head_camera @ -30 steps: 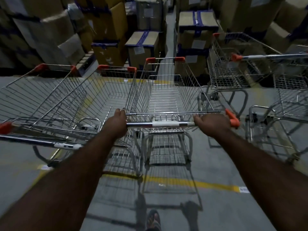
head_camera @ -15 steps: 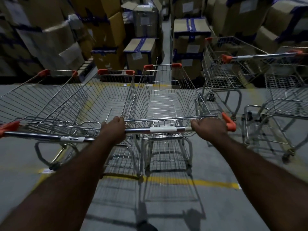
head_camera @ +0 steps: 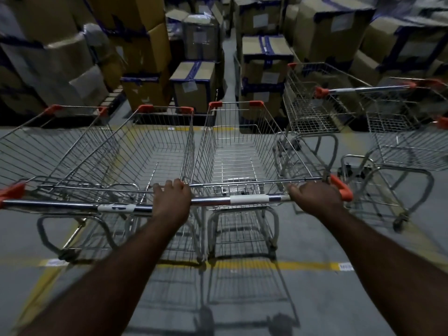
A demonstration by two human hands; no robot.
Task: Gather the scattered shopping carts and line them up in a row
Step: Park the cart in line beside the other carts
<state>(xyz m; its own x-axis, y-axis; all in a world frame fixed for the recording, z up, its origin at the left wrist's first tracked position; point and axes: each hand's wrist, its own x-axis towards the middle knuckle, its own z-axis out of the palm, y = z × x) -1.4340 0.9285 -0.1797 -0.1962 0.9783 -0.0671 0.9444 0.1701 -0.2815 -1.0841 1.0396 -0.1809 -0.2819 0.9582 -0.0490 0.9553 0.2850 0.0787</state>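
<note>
The held shopping cart (head_camera: 242, 154) is a chrome wire basket on a tubular frame, narrowing toward its far end, with orange plastic caps on the two front corners and an orange end piece on the right of its handle bar (head_camera: 249, 198). The bar is a polished metal tube with a white band around its middle. The basket is empty, and the cart stands on the grey concrete floor (head_camera: 315, 299), its rear frame over a yellow floor line (head_camera: 278, 265).

The left hand (head_camera: 172, 200) is clamped over the left end of the handle bar, fingers (head_camera: 169, 185) curled over the top of the tube and closed around it. The right hand (head_camera: 314, 197) grips the right end just inside the orange end piece, its fingers wrapped down over the bar; the fingertips are hidden behind the hand.

Just beside this cart on the left stands a second cart (head_camera: 150, 146) of the same make, its side wires nearly touching; whether they actually meet cannot be told. Its handle runs level with the held bar. A third cart (head_camera: 48, 141) stands further left, alongside the second. To the right, apart from the row, two more carts stand at other angles: a far right cart (head_camera: 312, 112) facing the boxes and a near right cart (head_camera: 402, 141) turned sideways. Stacked cardboard boxes (head_camera: 194, 86) with blue tape fill the background.
</note>
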